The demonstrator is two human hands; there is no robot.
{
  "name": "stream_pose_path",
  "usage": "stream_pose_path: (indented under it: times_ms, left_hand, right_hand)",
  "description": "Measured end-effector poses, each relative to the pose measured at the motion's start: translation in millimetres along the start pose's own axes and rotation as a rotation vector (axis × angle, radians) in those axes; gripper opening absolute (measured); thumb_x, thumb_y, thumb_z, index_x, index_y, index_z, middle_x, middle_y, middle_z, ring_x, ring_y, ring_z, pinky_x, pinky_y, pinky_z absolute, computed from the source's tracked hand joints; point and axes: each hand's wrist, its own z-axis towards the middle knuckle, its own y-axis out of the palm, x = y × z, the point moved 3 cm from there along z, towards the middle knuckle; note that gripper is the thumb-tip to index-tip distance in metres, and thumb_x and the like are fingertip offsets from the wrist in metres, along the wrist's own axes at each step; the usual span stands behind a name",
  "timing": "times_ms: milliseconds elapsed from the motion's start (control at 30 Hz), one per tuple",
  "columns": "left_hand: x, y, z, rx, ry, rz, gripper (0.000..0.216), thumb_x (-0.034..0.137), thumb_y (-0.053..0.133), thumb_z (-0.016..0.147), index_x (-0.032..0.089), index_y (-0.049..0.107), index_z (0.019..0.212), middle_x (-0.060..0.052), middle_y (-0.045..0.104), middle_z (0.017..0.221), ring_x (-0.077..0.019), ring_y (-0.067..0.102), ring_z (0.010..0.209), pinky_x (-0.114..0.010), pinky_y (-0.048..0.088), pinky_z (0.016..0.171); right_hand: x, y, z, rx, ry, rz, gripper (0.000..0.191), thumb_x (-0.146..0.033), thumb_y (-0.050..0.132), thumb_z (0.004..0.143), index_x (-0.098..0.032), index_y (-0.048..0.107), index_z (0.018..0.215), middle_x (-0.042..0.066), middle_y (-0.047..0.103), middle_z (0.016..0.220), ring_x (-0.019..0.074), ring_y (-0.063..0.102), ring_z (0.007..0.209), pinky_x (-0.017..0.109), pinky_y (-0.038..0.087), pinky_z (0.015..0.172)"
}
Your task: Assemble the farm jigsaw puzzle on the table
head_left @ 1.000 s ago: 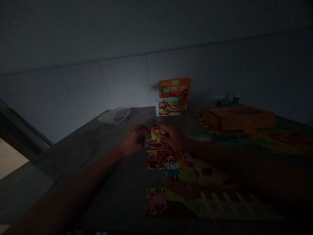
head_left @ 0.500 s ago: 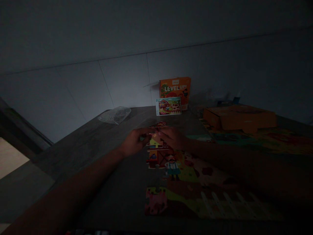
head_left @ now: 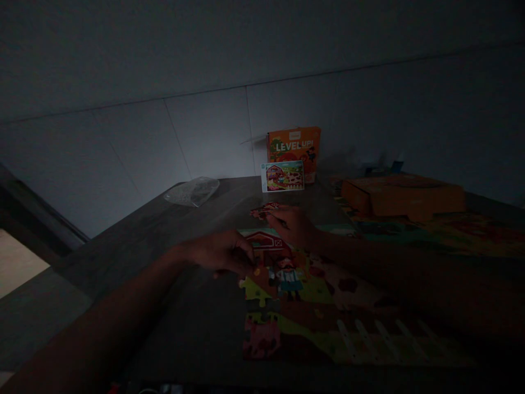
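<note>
A farm jigsaw puzzle [head_left: 348, 284] lies partly joined on the dark table, showing a barn, a farmer, a cow and a white fence. My left hand [head_left: 223, 251] is closed on a green and brown puzzle piece [head_left: 256, 289] at the puzzle's left edge, just above the pig piece [head_left: 262, 336]. A narrow gap shows between those two. Beyond the barn roof, my right hand [head_left: 293, 223] has its fingers bent together at a loose red puzzle piece [head_left: 263, 210]. The fingertips overlap its edge; dim light blurs the grip.
A picture card [head_left: 283, 177] leans on an upright orange box [head_left: 293, 143] at the back. Crumpled clear plastic [head_left: 192, 191] lies at the back left. On the right, an orange carton [head_left: 404, 194] rests over another colourful puzzle [head_left: 435, 238]. A wall runs behind the table.
My hands have parted. The left came nearer with the green and brown piece at the puzzle's left edge; the right moved slightly away to the loose red piece. The barn roof now shows.
</note>
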Motion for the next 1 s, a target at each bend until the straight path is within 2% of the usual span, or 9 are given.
stream_pose_path:
  times_ms: [133, 300, 467, 533, 667, 800, 1000]
  left_hand:
    - [1.1, 4.9, -1.7, -0.076, -0.006, -0.072, 0.03, 0.043, 0.073, 0.08, 0.016, 0.068, 0.089, 0.001, 0.067, 0.066, -0.0061, 0.047, 0.04, -0.014, 0.037, 0.032]
    - [1.8, 15.9, 0.5, -0.184, -0.037, -0.013, 0.028, 0.043, 0.07, 0.083, 0.015, 0.067, 0.085, -0.001, 0.067, 0.062, -0.009, 0.053, 0.043, -0.014, 0.037, 0.032]
    - [6.8, 15.0, -1.5, -0.074, -0.038, 0.077, 0.031, 0.045, 0.07, 0.082, 0.016, 0.065, 0.091, -0.001, 0.067, 0.069, -0.011, 0.059, 0.05, -0.015, 0.037, 0.035]
    - [9.1, 15.6, -2.4, -0.037, 0.018, 0.066, 0.038, 0.044, 0.074, 0.078, 0.017, 0.062, 0.102, -0.001, 0.068, 0.077, -0.0106, 0.06, 0.051, -0.016, 0.039, 0.038]
    - [12.0, 24.8, -0.4, -0.093, 0.139, 0.075, 0.063, 0.04, 0.084, 0.068, 0.021, 0.055, 0.121, 0.0, 0.069, 0.083, -0.0104, 0.06, 0.053, -0.018, 0.045, 0.044]
    - [11.3, 32.1, 3.3, -0.155, 0.144, 0.109, 0.06, 0.04, 0.082, 0.072, 0.021, 0.058, 0.123, 0.001, 0.068, 0.074, -0.0117, 0.059, 0.052, -0.019, 0.045, 0.046]
    - [10.5, 28.7, 4.8, -0.063, 0.199, 0.177, 0.057, 0.038, 0.083, 0.07, 0.019, 0.062, 0.12, 0.0, 0.068, 0.077, -0.0118, 0.06, 0.057, -0.019, 0.045, 0.049]
  right_hand:
    - [0.3, -0.1, 0.1, -0.011, 0.039, -0.03, 0.033, -0.025, 0.041, 0.096, -0.018, 0.071, 0.084, 0.008, 0.071, 0.086, 0.0187, 0.059, 0.081, 0.03, 0.042, 0.077]
    - [3.8, 2.2, -0.9, -0.002, 0.035, -0.095, 0.035, -0.027, 0.043, 0.095, -0.016, 0.067, 0.072, 0.006, 0.064, 0.069, 0.0161, 0.054, 0.066, 0.028, 0.038, 0.068]
    - [6.3, 3.9, -1.5, -0.013, 0.035, -0.102, 0.036, -0.027, 0.042, 0.094, -0.016, 0.066, 0.071, 0.005, 0.062, 0.067, 0.015, 0.052, 0.064, 0.027, 0.035, 0.065]
    - [6.7, 4.2, -1.7, -0.022, 0.042, -0.109, 0.036, -0.029, 0.041, 0.095, -0.016, 0.067, 0.072, 0.005, 0.062, 0.067, 0.0147, 0.051, 0.064, 0.027, 0.035, 0.065]
    - [7.5, 4.9, -2.1, -0.023, 0.051, -0.133, 0.039, -0.03, 0.04, 0.095, -0.017, 0.063, 0.066, 0.003, 0.056, 0.059, 0.013, 0.045, 0.056, 0.027, 0.03, 0.059]
    - [7.2, 5.6, -2.1, 0.005, 0.0, -0.145, 0.04, -0.03, 0.042, 0.094, -0.017, 0.057, 0.059, 0.001, 0.051, 0.056, 0.0114, 0.04, 0.053, 0.027, 0.027, 0.058]
    - [8.8, 7.0, -2.9, 0.036, -0.042, -0.121, 0.035, -0.027, 0.045, 0.093, -0.016, 0.059, 0.062, 0.001, 0.054, 0.057, 0.0107, 0.04, 0.053, 0.026, 0.027, 0.058]
